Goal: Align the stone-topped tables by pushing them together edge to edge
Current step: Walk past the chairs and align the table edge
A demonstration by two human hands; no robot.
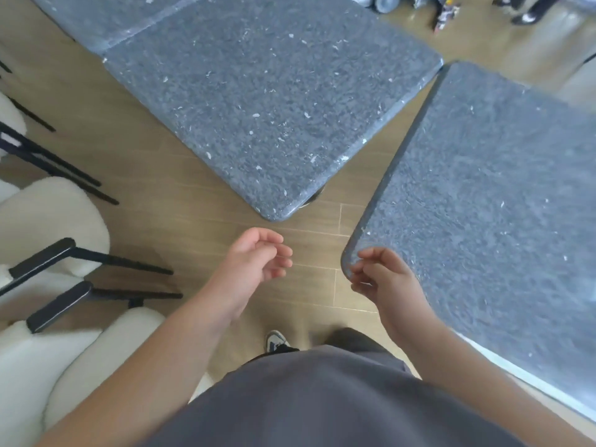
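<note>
Three grey speckled stone-topped tables are in view. The middle table sits edge to edge with a far-left table. The right table stands skewed, with a wedge-shaped gap of floor between it and the middle table; the gap is narrow at the far end and wide near me. My left hand hovers over the floor in front of the middle table's near corner, fingers loosely curled, holding nothing. My right hand is at the right table's near-left corner, fingers loosely curled; whether it touches the edge I cannot tell.
White fleecy chairs with black arms and legs stand at the left. Wooden floor lies between chairs and tables. My shoe shows below my hands. Other people's feet and wheeled gear are at the far top right.
</note>
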